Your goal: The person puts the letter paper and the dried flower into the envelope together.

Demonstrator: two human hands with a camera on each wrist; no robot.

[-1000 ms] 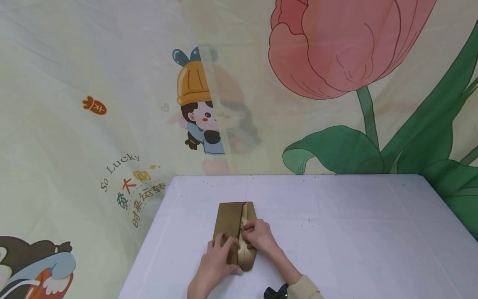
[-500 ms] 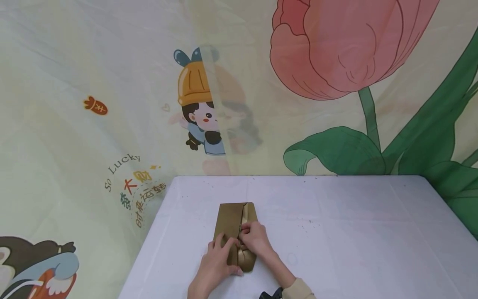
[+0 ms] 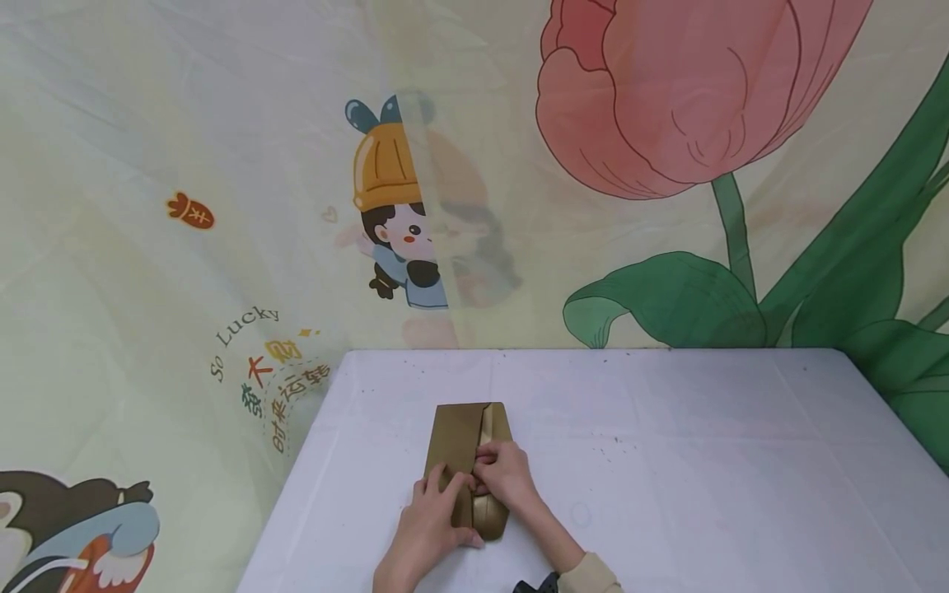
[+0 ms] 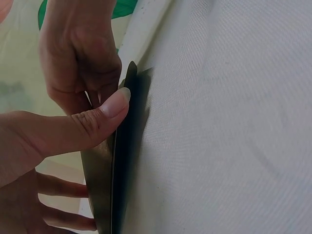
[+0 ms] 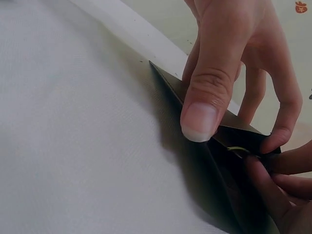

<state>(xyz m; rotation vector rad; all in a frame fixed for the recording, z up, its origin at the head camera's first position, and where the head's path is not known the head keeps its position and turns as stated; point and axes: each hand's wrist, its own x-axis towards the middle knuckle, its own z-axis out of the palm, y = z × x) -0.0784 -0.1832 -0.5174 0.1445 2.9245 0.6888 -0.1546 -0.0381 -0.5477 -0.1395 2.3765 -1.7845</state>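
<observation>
A gold-brown paper envelope (image 3: 454, 436) lies lengthwise on the white table, its long opening and flap along the right side. My left hand (image 3: 432, 515) grips its near part, with the thumb on the near edge and the bent index finger by the opening. My right hand (image 3: 507, 476) is at the opening, fingertips and thumb together, partly inside. In the right wrist view, a thin yellow-green thing (image 5: 237, 148) shows at these right fingertips (image 5: 258, 168); most of it is hidden, so its kind is unclear. The left wrist view shows the left thumb (image 4: 117, 102) on the envelope's edge.
The white-covered table (image 3: 667, 461) stretches out to the right and behind the envelope. A printed cloth backdrop (image 3: 296, 165) with a large tulip hangs along the table's far and left edges. A black wrist camera (image 3: 537, 583) sits by the right sleeve.
My right hand has moved slightly left and deeper into the envelope's opening, covering more of it. The left hand stays in place on the envelope.
</observation>
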